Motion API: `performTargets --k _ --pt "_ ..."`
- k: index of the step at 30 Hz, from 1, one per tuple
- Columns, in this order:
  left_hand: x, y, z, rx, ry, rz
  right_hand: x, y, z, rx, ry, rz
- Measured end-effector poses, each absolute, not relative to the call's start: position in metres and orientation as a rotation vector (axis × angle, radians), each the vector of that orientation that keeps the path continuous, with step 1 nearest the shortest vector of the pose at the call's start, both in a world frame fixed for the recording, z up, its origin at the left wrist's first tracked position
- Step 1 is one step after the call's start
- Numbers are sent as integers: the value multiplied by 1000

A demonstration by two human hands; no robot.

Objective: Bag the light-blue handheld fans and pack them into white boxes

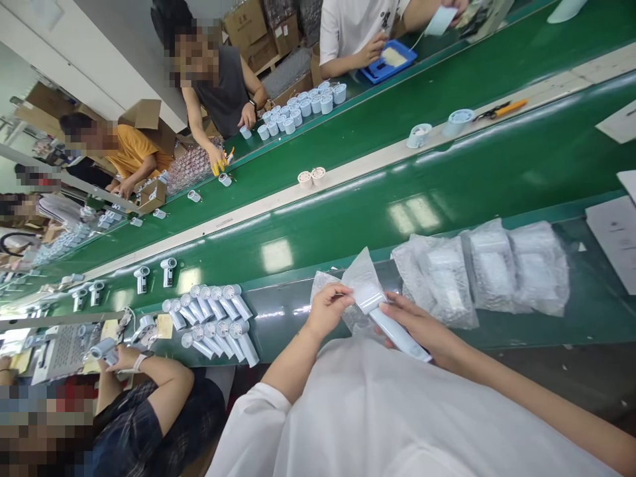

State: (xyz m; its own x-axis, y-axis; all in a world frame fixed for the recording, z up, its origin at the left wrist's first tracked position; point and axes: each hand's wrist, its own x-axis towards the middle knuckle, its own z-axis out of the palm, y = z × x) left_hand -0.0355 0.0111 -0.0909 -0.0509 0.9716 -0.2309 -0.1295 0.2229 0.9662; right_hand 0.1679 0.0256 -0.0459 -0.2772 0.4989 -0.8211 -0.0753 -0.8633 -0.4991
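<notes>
In front of my body, my right hand (410, 321) is wrapped round a light-blue hair dryer (397, 334), its handle slanting down to the right. My left hand (332, 305) is closed in a pinch on a clear plastic bag (362, 273) at the dryer's head. The bag's film spreads behind and below the head, and my fingertips partly hide its edge. Just right of my hands, several bagged dryers (489, 265) lie side by side in bubble wrap on the grey-green ledge (283, 308).
Left of me, several unwrapped dryers (213, 321) stand in rows. A green conveyor (348, 212) with a white divider (368, 169) runs across, carrying more dryers. Orange-handled pliers (509, 108) lie on the divider. Co-workers sit opposite, and one at my left (149, 397) holds a dryer.
</notes>
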Motion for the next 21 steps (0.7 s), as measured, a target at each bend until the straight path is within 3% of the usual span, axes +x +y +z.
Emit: performTargets --k 5,12,16,21 --pt "-35 16 -102 643 1111 1101 173 24 -48 -1446 -555 2257" --pt "-22 21 -105 644 1364 1113 175 30 -48 -1531 -400 2222" --pt "-13 13 -101 1068 1623 1183 171 31 -43 -1536 -262 2199" --pt "-15 14 -80 1836 1510 1284 175 30 -30 -1479 -208 2199"
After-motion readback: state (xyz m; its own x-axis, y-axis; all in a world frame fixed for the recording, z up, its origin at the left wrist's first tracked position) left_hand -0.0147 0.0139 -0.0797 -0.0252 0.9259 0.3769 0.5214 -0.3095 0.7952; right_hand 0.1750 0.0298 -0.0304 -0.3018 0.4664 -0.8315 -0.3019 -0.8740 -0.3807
